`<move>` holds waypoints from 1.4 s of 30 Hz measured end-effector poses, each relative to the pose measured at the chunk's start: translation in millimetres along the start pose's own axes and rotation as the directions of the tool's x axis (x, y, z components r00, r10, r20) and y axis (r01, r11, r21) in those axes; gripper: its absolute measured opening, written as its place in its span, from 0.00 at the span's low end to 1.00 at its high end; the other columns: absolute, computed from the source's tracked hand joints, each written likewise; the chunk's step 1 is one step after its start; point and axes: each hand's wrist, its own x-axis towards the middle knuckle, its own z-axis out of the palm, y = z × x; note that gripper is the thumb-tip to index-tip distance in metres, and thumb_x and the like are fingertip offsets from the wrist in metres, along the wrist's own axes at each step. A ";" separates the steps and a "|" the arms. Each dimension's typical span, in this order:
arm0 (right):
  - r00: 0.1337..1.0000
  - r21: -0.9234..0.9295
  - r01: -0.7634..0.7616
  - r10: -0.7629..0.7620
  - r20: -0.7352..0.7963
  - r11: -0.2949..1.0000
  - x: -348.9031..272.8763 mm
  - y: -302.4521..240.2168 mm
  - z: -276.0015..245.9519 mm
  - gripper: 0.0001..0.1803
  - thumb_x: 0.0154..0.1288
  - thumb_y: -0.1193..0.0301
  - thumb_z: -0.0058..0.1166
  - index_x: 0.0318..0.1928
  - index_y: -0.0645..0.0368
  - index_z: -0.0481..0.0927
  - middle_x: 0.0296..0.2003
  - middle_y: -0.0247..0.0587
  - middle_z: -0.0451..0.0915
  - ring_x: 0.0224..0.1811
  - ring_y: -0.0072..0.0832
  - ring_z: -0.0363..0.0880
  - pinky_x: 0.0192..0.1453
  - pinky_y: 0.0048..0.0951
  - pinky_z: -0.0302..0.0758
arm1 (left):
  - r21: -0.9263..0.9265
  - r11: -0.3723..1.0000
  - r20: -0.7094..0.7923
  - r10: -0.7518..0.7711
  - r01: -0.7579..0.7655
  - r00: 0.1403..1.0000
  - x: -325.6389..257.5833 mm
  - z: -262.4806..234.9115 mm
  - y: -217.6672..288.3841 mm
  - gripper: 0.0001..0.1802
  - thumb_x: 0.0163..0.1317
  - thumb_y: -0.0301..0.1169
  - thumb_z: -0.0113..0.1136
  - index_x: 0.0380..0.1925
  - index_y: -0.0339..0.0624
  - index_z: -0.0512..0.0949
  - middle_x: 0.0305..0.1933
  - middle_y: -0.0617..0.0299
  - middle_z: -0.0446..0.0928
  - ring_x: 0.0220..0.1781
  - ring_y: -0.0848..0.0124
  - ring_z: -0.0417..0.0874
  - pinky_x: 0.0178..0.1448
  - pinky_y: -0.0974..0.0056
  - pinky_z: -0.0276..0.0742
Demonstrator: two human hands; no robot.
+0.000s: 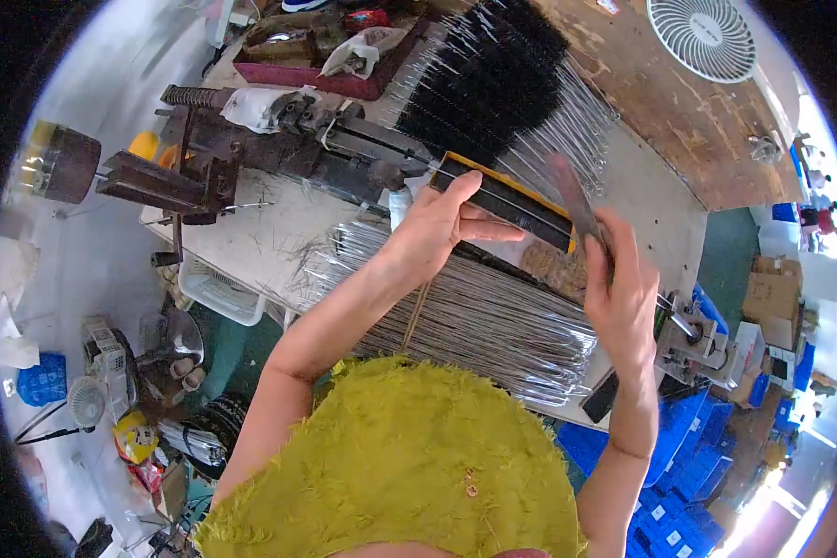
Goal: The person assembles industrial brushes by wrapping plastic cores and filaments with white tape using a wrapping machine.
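My left hand grips the left end of a long black tray-like piece with yellow edges, its thumb on top. A thin metal wire seems to run along that piece. My right hand is closed around a flat, dark strip-like tool, its far tip blurred, beside the piece's right end. Just beyond lie many twisted-wire brushes with black bristles and bare wire stems. Nearer me, under my left forearm, spreads a thick layer of loose metal wires.
A metal clamping machine with a crank stands at the left of the table. Behind it sits a red tray of odds and ends. A metal fixture is at the right edge; a white fan stands at the far right. Blue boxes are below.
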 end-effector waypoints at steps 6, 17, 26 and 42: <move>0.982 -0.307 0.017 0.042 0.183 0.951 -33.9 -22.5 11.9 0.34 0.48 0.80 0.51 0.60 0.64 0.63 0.22 0.43 0.75 0.17 0.39 0.75 0.20 0.36 0.71 | -0.007 0.999 -0.030 0.053 -0.054 0.998 -0.1 4.1 0.9 0.21 0.69 0.37 0.40 0.47 0.26 0.68 0.45 0.43 0.77 0.44 0.53 0.81 0.50 0.54 0.80; 0.965 -0.507 0.055 0.085 0.250 0.860 -34.1 -31.2 22.0 0.38 0.43 0.79 0.52 0.60 0.74 0.60 0.19 0.40 0.71 0.14 0.31 0.73 0.16 0.31 0.69 | 0.114 0.990 -0.118 -0.065 0.078 0.991 -2.2 8.9 1.3 0.26 0.68 0.44 0.39 0.48 0.27 0.68 0.43 0.42 0.77 0.43 0.53 0.82 0.51 0.54 0.79; 0.986 -0.195 -0.166 0.163 -0.033 0.967 -62.4 0.3 0.7 0.24 0.54 0.81 0.48 0.54 0.66 0.67 0.22 0.48 0.76 0.18 0.40 0.76 0.22 0.36 0.72 | -0.068 0.959 0.003 -0.275 0.275 0.961 -12.8 14.8 -18.6 0.24 0.62 0.49 0.53 0.46 0.38 0.73 0.47 0.55 0.77 0.49 0.64 0.79 0.53 0.58 0.77; 0.881 0.063 -0.462 0.449 0.145 0.885 -162.4 65.5 7.7 0.09 0.48 0.82 0.57 0.33 0.64 0.75 0.30 0.45 0.73 0.26 0.35 0.74 0.30 0.28 0.70 | 0.889 0.455 -0.436 0.872 0.043 -0.223 -176.4 -246.1 53.5 0.20 0.51 0.38 0.68 0.27 0.37 0.67 0.23 0.67 0.65 0.23 0.74 0.65 0.28 0.64 0.69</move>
